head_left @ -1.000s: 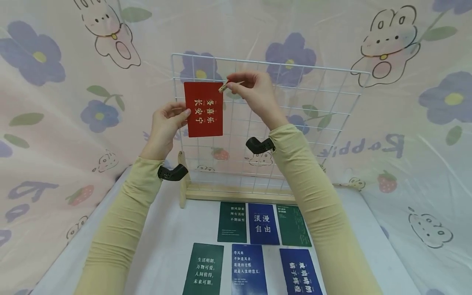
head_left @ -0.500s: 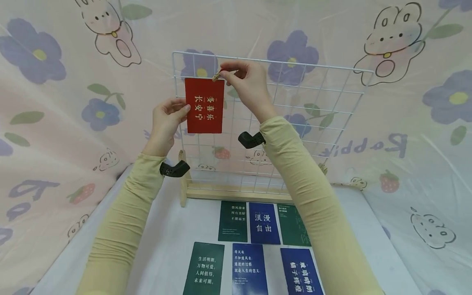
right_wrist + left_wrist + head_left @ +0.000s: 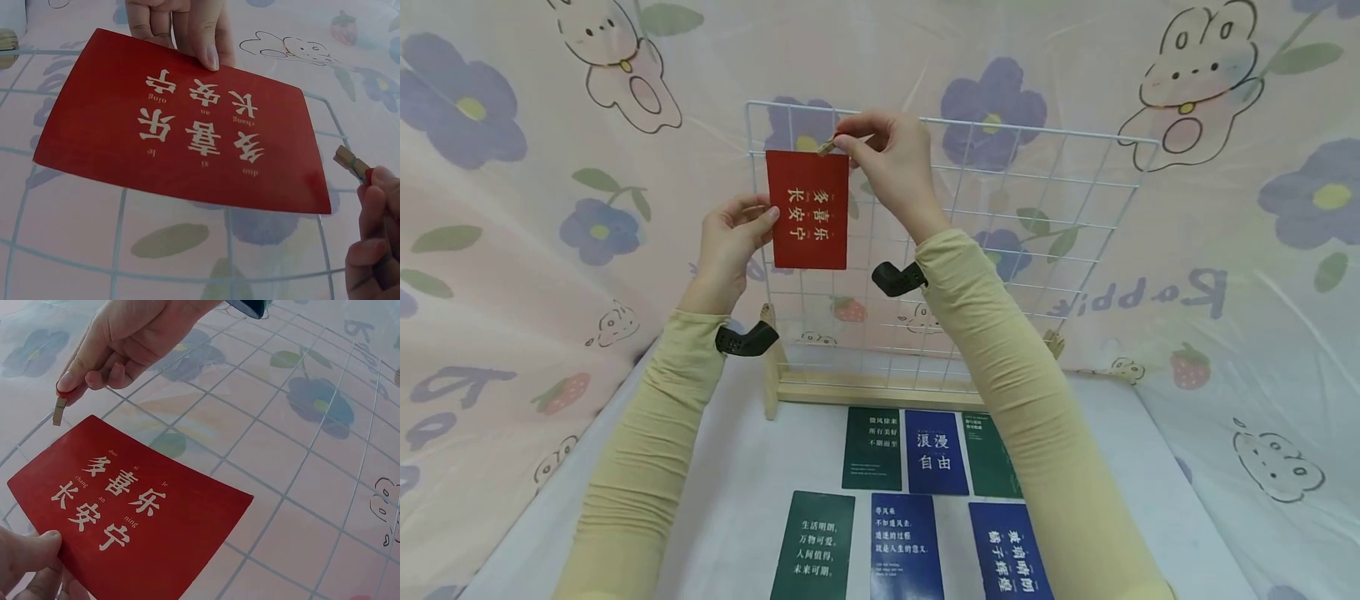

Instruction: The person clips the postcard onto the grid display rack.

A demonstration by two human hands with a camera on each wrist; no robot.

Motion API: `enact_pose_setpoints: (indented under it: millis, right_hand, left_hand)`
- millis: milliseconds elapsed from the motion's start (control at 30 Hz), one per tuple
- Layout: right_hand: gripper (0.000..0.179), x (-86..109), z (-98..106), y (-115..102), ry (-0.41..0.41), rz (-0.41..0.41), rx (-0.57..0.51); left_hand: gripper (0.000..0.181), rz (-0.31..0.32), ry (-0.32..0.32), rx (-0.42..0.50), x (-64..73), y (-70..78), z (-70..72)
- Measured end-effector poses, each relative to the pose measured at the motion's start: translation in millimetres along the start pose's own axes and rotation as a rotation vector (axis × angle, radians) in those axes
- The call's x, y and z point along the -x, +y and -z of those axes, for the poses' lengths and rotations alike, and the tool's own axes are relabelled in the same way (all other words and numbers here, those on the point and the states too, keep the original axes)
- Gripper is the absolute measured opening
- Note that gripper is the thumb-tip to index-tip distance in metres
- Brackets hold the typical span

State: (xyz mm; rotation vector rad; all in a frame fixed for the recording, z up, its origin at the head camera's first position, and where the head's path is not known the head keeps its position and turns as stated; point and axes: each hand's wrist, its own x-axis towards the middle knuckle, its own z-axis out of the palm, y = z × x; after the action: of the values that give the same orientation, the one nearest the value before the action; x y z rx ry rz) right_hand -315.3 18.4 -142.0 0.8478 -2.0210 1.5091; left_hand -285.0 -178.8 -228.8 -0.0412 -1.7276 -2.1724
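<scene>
My left hand [image 3: 730,242] pinches a red card [image 3: 808,242] by its left edge, thumb on the printed face. The card's gold characters read sideways in the head view. It is held up in front of the upper left part of a white wire grid [image 3: 970,167]. At the card's top edge my right hand [image 3: 891,162] pinches a small wooden clothespin [image 3: 351,164] with a red bit at its end. In the left wrist view the clothespin [image 3: 59,411] stands just off the card's upper corner, its tip apart from the card.
The grid stands on a wooden base [image 3: 880,392] on a white table. In front of it lie several cards, among them a green card [image 3: 872,475], a blue card [image 3: 936,479] and a second blue card [image 3: 904,575]. A printed fabric [image 3: 880,50] hangs behind.
My right hand has moved left and up with the clothespin, from the card's right corner to over its top edge. The left hand and the card have risen slightly.
</scene>
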Motion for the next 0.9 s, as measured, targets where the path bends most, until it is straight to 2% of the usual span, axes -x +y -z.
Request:
enact_pose_setpoints:
  millis: [333,533,900]
  right_hand:
    - [0.011,-5.6,-5,1,0.027,0.0,0.033]
    - [0.009,-10.3,-10,-1,0.012,0.04,0.12]
    - [0.01,-14.0,-19,-7,-0.032,0.031,0.24]
  left_hand:
    - [0.013,-0.006,0.021,0.024,-2.0,0.1,-2.4]
    - [0.012,-0.04,0.057,-0.009,-1.0,-0.6,-5.3]
    - [0.012,-0.059,0.076,-0.022,-0.7,-1.6,-7.6]
